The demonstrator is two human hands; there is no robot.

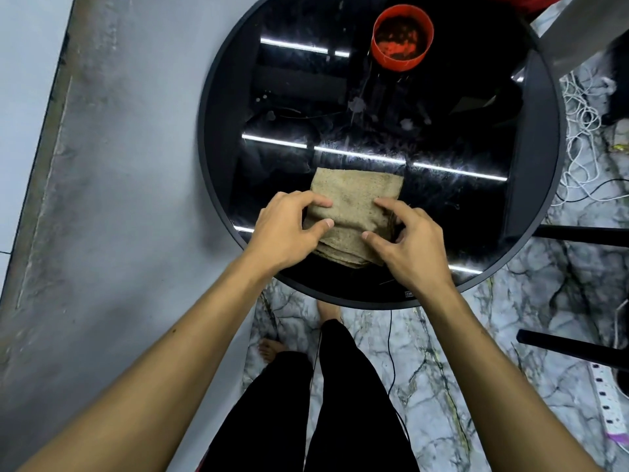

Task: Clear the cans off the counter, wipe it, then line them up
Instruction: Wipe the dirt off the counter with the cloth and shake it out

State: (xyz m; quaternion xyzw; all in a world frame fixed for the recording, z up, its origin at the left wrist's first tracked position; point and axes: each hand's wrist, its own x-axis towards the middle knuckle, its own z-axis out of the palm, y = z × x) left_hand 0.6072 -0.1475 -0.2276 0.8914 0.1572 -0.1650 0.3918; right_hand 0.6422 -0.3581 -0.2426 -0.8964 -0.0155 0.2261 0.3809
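A folded tan cloth (pixel 354 202) lies on the near part of a round black glass table (pixel 476 206). My left hand (pixel 286 229) grips the cloth's left edge, thumb on top and fingers curled over it. My right hand (pixel 408 243) pinches the cloth's right edge between thumb and fingers. A red can (pixel 401 37) stands open-topped at the far side of the table, well beyond both hands. No other can is in view.
A grey wall (pixel 102 165) runs along the left of the table. White cables (pixel 585 131) lie tangled on the marble floor to the right, with a white power strip (pixel 609 403) lower right. Black table legs (pixel 578 345) jut out at right. My legs stand below the table's near edge.
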